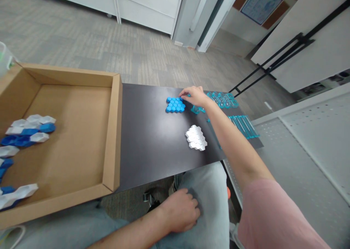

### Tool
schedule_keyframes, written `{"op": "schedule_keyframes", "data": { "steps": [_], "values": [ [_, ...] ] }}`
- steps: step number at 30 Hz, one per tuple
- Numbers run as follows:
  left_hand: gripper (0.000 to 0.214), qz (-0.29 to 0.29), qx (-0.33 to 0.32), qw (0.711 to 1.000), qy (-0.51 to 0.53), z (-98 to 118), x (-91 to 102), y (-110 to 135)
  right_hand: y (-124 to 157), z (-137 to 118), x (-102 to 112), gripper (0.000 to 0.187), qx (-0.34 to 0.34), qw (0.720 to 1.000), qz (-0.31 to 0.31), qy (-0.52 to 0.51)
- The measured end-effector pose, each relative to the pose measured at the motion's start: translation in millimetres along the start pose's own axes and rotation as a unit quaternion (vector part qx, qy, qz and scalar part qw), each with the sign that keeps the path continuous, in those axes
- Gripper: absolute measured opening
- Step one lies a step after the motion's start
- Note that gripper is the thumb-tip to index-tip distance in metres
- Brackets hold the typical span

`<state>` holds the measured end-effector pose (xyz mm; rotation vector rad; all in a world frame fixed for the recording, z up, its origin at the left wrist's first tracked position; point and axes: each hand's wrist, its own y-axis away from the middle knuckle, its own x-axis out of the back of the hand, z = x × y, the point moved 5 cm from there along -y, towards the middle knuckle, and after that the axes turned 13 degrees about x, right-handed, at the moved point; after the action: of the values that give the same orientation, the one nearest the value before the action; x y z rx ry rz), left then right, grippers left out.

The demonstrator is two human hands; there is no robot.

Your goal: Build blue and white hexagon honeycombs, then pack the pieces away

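My right hand (193, 94) reaches over the dark table, thumb and fingers pinched at the upper right corner of a patch of blue hexagonal pieces (175, 105). The piece at the fingertips is partly covered. Nearer to me lies a patch of white hexagonal pieces (196, 137), set edge to edge. Clear teal plastic parts (197, 109) lie beside and under my right wrist. My left hand (182, 210) rests on my thigh, its fingers curled in, with nothing seen in it.
An open cardboard box (112, 132) stands on the left, with white and blue pieces (27, 130) along its left side. More clear teal parts (225, 100) and a row of teal rods (244, 126) lie at the table's right end. A grey perforated panel (306, 157) borders the right.
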<state>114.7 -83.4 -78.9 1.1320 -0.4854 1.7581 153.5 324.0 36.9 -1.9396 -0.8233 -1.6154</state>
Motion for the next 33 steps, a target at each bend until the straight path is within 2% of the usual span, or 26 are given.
{"op": "schedule_keyframes", "data": {
  "steps": [10,33],
  "values": [
    [0.030,0.007,-0.001,1.000,0.002,2.1,-5.4,-0.3,1.7,0.8,-4.1,0.026,-0.010,1.000,0.004,-0.001],
    [0.029,0.014,-0.004,1.000,0.002,4.1,-1.0,1.0,3.5,-2.6,-6.2,0.024,-0.030,0.999,0.010,-0.008]
  ]
}}
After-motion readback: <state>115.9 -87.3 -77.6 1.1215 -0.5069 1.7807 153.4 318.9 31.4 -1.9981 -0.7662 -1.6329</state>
